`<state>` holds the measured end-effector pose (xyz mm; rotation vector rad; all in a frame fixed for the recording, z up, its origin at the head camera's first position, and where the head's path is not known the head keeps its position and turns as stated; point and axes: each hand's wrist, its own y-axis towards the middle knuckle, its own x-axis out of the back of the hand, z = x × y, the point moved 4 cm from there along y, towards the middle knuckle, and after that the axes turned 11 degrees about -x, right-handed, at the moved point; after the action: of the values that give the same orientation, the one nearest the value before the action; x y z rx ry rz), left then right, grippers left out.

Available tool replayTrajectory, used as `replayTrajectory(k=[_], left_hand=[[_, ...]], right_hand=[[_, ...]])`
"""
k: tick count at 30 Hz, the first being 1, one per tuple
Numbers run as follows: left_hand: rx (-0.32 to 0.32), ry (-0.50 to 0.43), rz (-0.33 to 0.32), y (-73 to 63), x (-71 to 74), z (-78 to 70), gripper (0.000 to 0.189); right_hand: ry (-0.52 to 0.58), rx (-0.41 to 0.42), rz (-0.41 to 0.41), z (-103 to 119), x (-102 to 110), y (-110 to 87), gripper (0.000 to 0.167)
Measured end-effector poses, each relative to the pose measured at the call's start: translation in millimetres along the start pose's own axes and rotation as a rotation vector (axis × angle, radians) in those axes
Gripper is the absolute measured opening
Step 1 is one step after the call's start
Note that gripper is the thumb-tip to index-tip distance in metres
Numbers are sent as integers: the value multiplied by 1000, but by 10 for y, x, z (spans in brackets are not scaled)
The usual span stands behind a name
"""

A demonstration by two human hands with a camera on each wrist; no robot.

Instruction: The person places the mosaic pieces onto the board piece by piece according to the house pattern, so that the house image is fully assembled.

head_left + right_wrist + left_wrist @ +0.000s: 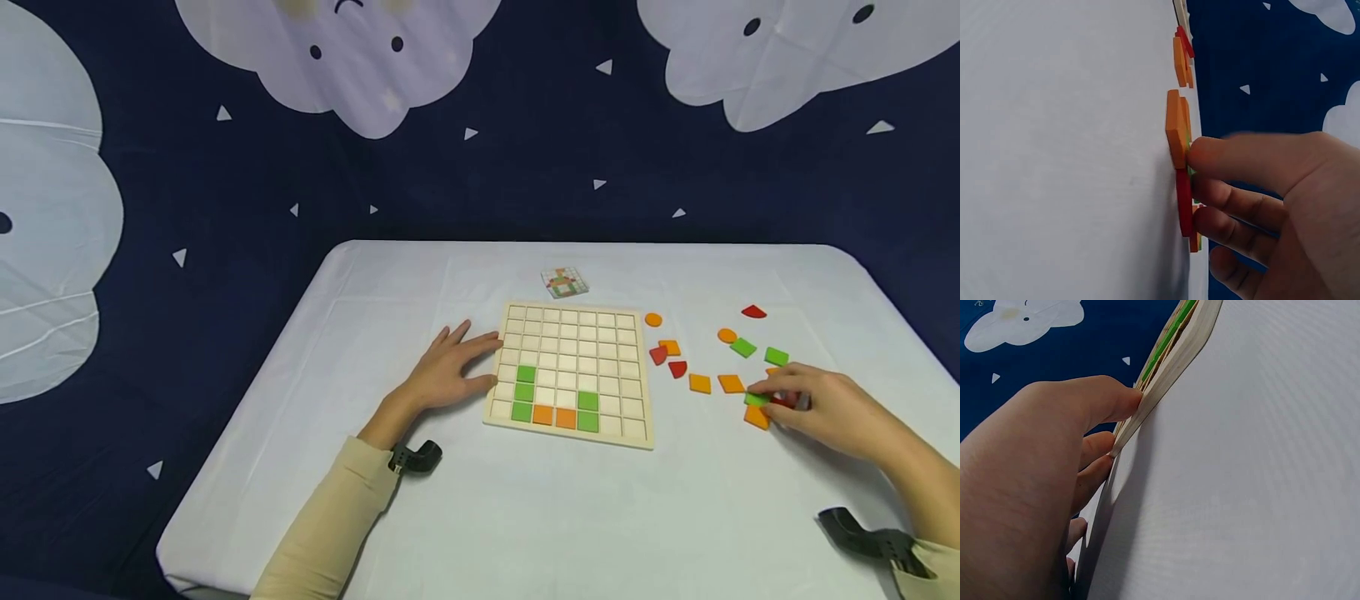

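Note:
A pale wooden grid board (pixel 567 442) lies on the table, with green and orange square tiles in its lower cells. My left hand (pixel 446 371) rests at the board's left edge. Its thumb and fingers are spread and touch the rim, also in the left wrist view. At the right, my right hand (pixel 832 408) is down among loose tiles, its thumb and index finger at opposite edges of a green square tile (pixel 755 399). An orange tile (pixel 757 417) lies just below it. A red piece (pixel 1183 203) lies by the fingers in the right wrist view, partly hidden from the head view.
A small printed pattern card (pixel 564 282) lies behind the board. Loose orange squares (pixel 700 383), red quarter-round pieces (pixel 753 312), orange discs (pixel 653 320) and green tiles (pixel 777 357) are scattered right of the board. White cloth (pixel 420 533) covers the table; a dark-blue curtain (pixel 420 183) hangs behind.

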<state>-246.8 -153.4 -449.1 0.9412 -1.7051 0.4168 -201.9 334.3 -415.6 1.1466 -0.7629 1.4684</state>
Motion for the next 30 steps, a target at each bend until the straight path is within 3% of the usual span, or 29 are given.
replayTrajectory(k=[6,25,30], left_hand=[[15,-2,7,-20,-15,2,60],[-1,15,-8,-40,-23,-12,59],[-4,17,-11,-14,-8,-11,60]], right_hand=[[-15,21,-21,2,-16,-12,25],[10,-42,-10,-13,-47,-10,24],[-30,-33,-32,-4,-35,13,28]])
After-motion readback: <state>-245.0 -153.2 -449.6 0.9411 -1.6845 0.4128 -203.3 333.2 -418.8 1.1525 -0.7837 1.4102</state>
